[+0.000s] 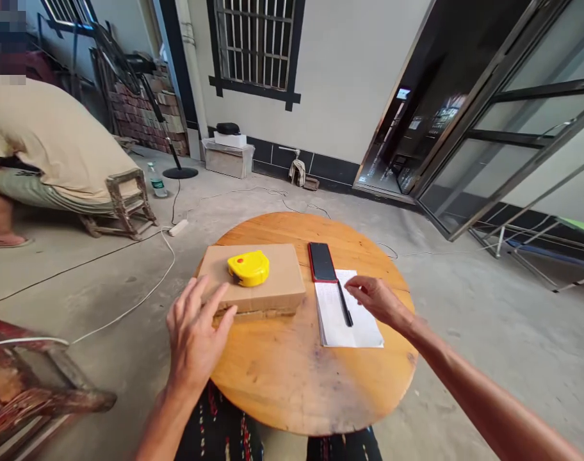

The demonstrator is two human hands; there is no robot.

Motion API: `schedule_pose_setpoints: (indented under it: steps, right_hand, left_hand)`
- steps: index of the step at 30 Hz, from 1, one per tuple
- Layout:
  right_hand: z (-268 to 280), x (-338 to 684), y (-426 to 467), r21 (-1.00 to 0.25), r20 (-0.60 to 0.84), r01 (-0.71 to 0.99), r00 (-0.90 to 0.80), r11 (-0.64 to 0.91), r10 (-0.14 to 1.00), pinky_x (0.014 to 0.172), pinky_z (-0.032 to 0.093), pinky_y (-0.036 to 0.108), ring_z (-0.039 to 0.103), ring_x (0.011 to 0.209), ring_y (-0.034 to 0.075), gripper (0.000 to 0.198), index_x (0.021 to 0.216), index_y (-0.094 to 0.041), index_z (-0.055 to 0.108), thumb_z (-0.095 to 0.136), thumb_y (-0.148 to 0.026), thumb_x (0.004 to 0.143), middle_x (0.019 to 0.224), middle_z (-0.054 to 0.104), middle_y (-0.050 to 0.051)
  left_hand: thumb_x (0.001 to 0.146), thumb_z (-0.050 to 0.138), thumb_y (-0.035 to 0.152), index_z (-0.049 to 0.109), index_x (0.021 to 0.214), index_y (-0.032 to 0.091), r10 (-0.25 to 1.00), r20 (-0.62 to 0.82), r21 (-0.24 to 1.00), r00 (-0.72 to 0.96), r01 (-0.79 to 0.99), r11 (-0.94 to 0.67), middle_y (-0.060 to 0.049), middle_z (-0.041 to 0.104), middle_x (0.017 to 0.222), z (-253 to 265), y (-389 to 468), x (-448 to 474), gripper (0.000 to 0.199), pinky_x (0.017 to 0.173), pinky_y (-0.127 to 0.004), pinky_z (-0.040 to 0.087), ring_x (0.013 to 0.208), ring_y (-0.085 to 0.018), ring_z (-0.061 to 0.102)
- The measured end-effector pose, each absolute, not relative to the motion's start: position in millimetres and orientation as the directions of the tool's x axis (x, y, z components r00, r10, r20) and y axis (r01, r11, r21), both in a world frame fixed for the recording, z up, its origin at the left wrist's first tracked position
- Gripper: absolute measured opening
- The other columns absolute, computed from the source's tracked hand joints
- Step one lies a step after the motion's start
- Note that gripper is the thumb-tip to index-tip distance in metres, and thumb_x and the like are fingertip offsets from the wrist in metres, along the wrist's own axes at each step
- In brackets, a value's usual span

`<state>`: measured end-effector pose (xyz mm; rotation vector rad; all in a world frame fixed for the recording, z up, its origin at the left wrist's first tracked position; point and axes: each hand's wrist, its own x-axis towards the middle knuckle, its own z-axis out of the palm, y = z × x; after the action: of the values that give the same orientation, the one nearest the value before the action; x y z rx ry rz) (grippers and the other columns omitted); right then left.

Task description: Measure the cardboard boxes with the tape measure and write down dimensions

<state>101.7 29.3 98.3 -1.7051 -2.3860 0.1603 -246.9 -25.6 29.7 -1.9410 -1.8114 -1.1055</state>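
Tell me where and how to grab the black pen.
Pinch the black pen across its middle, probably best with the right hand from the right: it lies slim and slanted on the paper, middle uncovered, its far end close to the phone.

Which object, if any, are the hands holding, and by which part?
Nothing is visibly held: the left hand is spread by the box, and the right hand is curled near the pen on the paper.

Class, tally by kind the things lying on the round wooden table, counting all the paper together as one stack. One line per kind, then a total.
Box: 1
Tape measure: 1
Phone: 1
Pen: 1
Paper stack: 1
Total: 5
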Motion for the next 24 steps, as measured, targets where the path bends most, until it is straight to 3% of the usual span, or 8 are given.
schedule_pose_setpoints:
  steps: [3,6,10,15,18,21,24]
  right_hand:
    - [65,126,26,-0.090,0.079,0.934,-0.338,0.345,0.938,0.054,0.041,0.024,0.066,0.066,0.017,0.029,0.100,-0.020,0.071,0.045,-0.014,0.089,0.091,0.072,0.007]
    - [42,134,22,0.014,0.050,0.904,-0.428,0.428,0.903,0.053,0.037,0.025,0.063,0.064,0.016,0.045,0.117,-0.023,0.065,0.042,-0.003,0.084,0.108,0.067,0.011]
    - [33,140,20,0.080,0.019,0.810,-0.584,0.581,0.811,0.060,0.041,0.027,0.062,0.072,0.017,0.036,0.105,-0.021,0.066,0.041,-0.002,0.087,0.114,0.062,0.011]
    - [35,150,15,0.092,0.034,0.704,-0.709,0.704,0.705,0.067,0.043,0.030,0.060,0.072,0.015,0.021,0.092,-0.018,0.063,0.046,-0.006,0.089,0.118,0.061,0.011]
    - [47,154,2,0.083,0.106,0.729,-0.684,0.679,0.722,0.064,0.043,0.030,0.060,0.066,0.016,0.019,0.095,-0.017,0.061,0.044,-0.011,0.092,0.098,0.067,0.009]
    - [71,157,-19,-0.051,0.289,0.838,-0.508,0.543,0.812,0.062,0.044,0.029,0.062,0.067,0.017,0.019,0.104,-0.015,0.058,0.041,-0.018,0.096,0.081,0.067,0.007]
    - [99,160,-40,-0.403,0.421,0.832,-0.201,0.380,0.885,0.058,0.045,0.025,0.060,0.063,0.015,0.015,0.100,-0.018,0.059,0.047,-0.026,0.095,0.078,0.067,0.003]
  left_hand:
    - [0.091,0.056,0.029,0.062,0.120,0.020,0.739,0.671,0.277,-0.050,0.943,-0.187,-0.015,0.051,0.139,32,-11,-258,0.030,0.107,-0.052,0.034,0.134,-0.035,0.040]
    - [0.089,0.058,0.029,0.057,0.127,0.019,0.722,0.687,0.290,-0.079,0.942,-0.173,-0.017,0.046,0.143,35,-15,-259,0.039,0.106,-0.054,0.035,0.134,-0.037,0.040]
    - [0.084,0.065,0.021,0.052,0.133,0.017,0.597,0.788,0.361,-0.152,0.899,-0.247,-0.019,0.050,0.138,41,-47,-233,0.051,0.108,-0.054,0.034,0.129,-0.035,0.046]
    - [0.083,0.062,0.011,0.058,0.123,0.019,0.586,0.809,0.363,-0.046,0.822,-0.438,-0.015,0.057,0.130,51,-80,-178,0.041,0.105,-0.053,0.039,0.125,-0.032,0.051]
    - [0.084,0.058,0.008,0.060,0.117,0.019,0.590,0.805,0.342,0.063,0.763,-0.548,-0.013,0.059,0.127,60,-83,-155,0.035,0.102,-0.051,0.043,0.123,-0.030,0.051]
    - [0.086,0.055,0.007,0.061,0.116,0.019,0.606,0.777,0.329,0.170,0.711,-0.621,-0.012,0.059,0.126,70,-80,-138,0.033,0.101,-0.048,0.044,0.124,-0.028,0.050]
    - [0.087,0.053,0.010,0.060,0.117,0.018,0.645,0.699,0.324,0.307,0.669,-0.669,-0.011,0.059,0.128,76,-73,-118,0.032,0.104,-0.048,0.042,0.127,-0.027,0.047]
